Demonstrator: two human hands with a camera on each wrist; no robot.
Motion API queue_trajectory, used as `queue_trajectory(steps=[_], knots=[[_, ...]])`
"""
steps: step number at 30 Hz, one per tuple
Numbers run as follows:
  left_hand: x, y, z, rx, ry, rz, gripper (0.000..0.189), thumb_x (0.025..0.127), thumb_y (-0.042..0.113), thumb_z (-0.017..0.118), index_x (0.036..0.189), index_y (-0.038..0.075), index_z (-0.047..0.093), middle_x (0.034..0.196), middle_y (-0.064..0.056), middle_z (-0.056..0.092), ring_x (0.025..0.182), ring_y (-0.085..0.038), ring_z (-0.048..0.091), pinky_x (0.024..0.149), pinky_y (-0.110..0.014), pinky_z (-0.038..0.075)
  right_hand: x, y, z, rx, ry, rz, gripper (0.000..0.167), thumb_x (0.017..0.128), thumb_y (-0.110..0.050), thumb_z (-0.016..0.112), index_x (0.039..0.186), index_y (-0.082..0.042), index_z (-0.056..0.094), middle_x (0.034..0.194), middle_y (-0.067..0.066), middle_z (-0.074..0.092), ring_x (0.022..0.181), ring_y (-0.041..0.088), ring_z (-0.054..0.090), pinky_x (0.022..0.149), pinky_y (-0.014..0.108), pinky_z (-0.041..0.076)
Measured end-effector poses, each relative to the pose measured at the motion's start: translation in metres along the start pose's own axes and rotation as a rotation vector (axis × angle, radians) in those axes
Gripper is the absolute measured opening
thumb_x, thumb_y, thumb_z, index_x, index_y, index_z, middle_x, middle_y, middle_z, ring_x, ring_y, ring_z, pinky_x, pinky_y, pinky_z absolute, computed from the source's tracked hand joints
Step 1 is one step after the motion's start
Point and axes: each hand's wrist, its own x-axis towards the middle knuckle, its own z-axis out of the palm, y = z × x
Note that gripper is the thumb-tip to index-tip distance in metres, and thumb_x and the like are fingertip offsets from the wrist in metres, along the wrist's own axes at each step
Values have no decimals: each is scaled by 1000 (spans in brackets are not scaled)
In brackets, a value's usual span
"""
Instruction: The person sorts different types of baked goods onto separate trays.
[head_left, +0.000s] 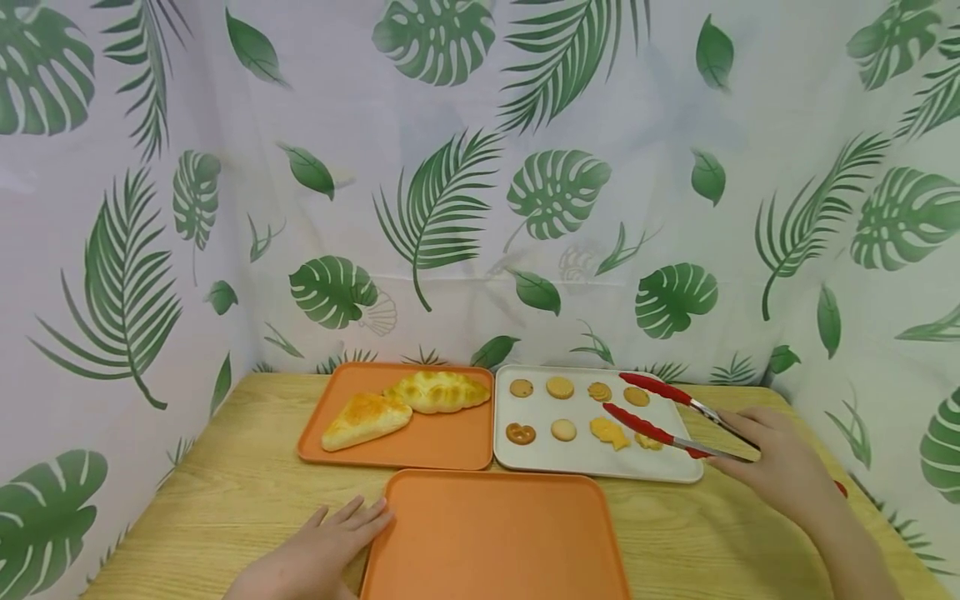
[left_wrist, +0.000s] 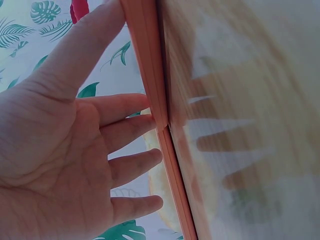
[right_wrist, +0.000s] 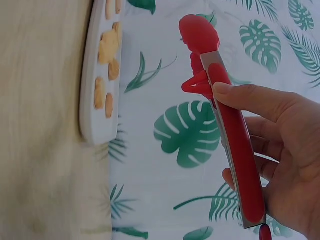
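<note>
My right hand (head_left: 783, 462) grips red and metal tongs (head_left: 637, 422), whose two arms stand apart over the right part of the white tray (head_left: 540, 460). In the right wrist view the thumb lies along one red-padded arm of the tongs (right_wrist: 232, 130), and fingers wrap the far side. Several cookies lie in two rows on that tray, among them a pretzel (head_left: 521, 433) and a fish-shaped cookie (head_left: 610, 433). My left hand (head_left: 315, 550), fingers straight and spread, touches the left rim of the front orange tray (head_left: 498, 533). No object lies on this tray's visible surface.
Behind the front tray, a second orange tray (head_left: 442, 446) holds a triangular pastry (head_left: 366, 421) and a braided loaf (head_left: 437, 392). It adjoins the white tray. All three rest on a wooden table (head_left: 240, 475), enclosed by leaf-print cloth (head_left: 465, 333) at the back and sides.
</note>
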Motion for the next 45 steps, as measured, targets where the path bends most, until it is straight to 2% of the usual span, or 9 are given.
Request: queue_trajectory(steps=[8, 13, 17, 21, 23, 28, 36, 41, 45], knots=[[0, -1, 1, 7, 8, 14, 101, 75, 63, 71, 152, 9, 34, 158, -13, 33, 145, -45, 26, 107, -73, 23, -27, 26, -4, -105, 34, -66, 62, 53, -21, 92, 106, 4, 72, 93, 13, 68, 80, 32, 59, 63, 38, 47], [-1, 0, 0, 4, 9, 10, 103, 73, 64, 72, 152, 9, 34, 159, -13, 32, 146, -44, 25, 108, -73, 22, -43, 37, -3, -121, 2, -78, 63, 48, -24, 94, 101, 2, 74, 87, 7, 68, 73, 28, 58, 60, 33, 48], [0, 1, -1, 4, 10, 3, 104, 73, 64, 72, 152, 9, 34, 159, -13, 32, 146, -44, 25, 108, -73, 21, -53, 39, -3, -97, -119, 2, 63, 54, -28, 93, 105, 4, 73, 90, 8, 67, 74, 26, 59, 61, 32, 49], [0, 2, -1, 4, 9, 2, 104, 72, 64, 72, 152, 10, 34, 159, -12, 32, 146, -43, 25, 108, -73, 21, -62, 42, -1, -54, -289, 135, 64, 65, -32, 88, 113, 7, 69, 98, 13, 65, 84, 29, 59, 65, 36, 50], [0, 2, 0, 8, 13, 4, 104, 72, 64, 72, 152, 10, 34, 159, -12, 32, 146, -43, 25, 109, -73, 21, -66, 44, 1, -35, -351, 164, 65, 67, -33, 87, 115, 7, 68, 101, 14, 64, 87, 29, 59, 67, 39, 50], [0, 1, 1, 19, 21, 5, 105, 71, 66, 71, 152, 10, 35, 158, -12, 33, 146, -43, 25, 109, -73, 22, -70, 50, 5, -17, -447, 158, 72, 68, -37, 86, 121, 7, 65, 106, 12, 63, 89, 27, 59, 70, 38, 52], [-1, 2, 0, 9, 15, 4, 104, 72, 64, 72, 152, 9, 35, 158, -12, 33, 146, -43, 25, 109, -73, 22, -71, 54, 7, -7, -634, 219, 83, 71, -41, 84, 132, 7, 55, 119, 24, 59, 101, 38, 57, 78, 55, 53], [-1, 2, 0, -4, 10, -5, 104, 71, 64, 73, 152, 10, 35, 158, -11, 34, 146, -43, 25, 109, -72, 22, -76, 61, 6, 9, -678, 196, 77, 74, -36, 82, 133, 4, 55, 119, 23, 59, 101, 36, 57, 76, 54, 52], [-1, 0, 0, -3, 11, 0, 104, 72, 64, 72, 152, 10, 34, 158, -11, 33, 146, -43, 25, 109, -72, 22, -77, 67, 6, 22, -697, 189, 79, 74, -38, 82, 134, 5, 53, 121, 26, 59, 103, 40, 57, 77, 55, 51]])
